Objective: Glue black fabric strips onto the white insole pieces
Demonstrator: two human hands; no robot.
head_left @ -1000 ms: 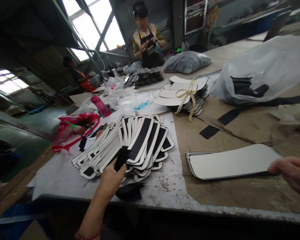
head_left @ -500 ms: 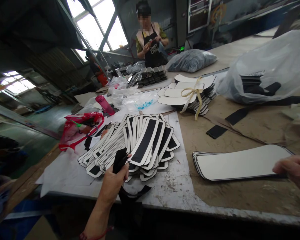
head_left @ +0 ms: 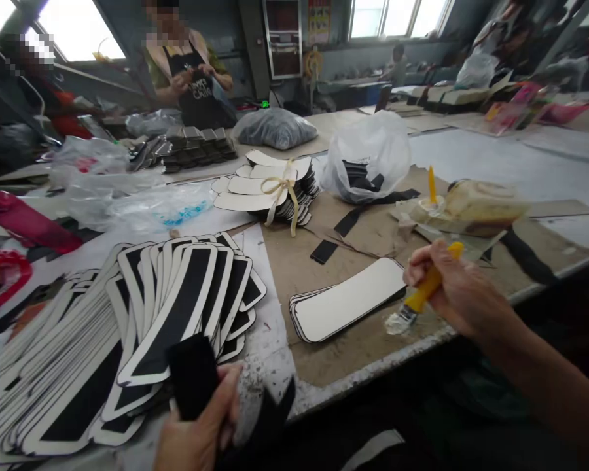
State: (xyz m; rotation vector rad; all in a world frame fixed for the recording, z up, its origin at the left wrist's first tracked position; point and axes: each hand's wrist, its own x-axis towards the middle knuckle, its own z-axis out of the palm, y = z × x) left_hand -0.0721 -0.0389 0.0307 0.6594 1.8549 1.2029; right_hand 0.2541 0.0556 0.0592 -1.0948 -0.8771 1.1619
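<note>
Here, a translucent bag holds black pieces beyond the yellow brush.

I hold a flat black strip, slightly blurred, its end pointing away from me. I also grip a yellow-handled brush, tilted with its head down and clotted with whitish paste, just beside a slightly uneven stack of white, round-cornered panels lying flat.

Left hand: fanned panel pile blocks way ahead and leftward; bare counter strip ahead-right. Right hand: white panel stack just left, plastic container beyond; gap between.
</note>
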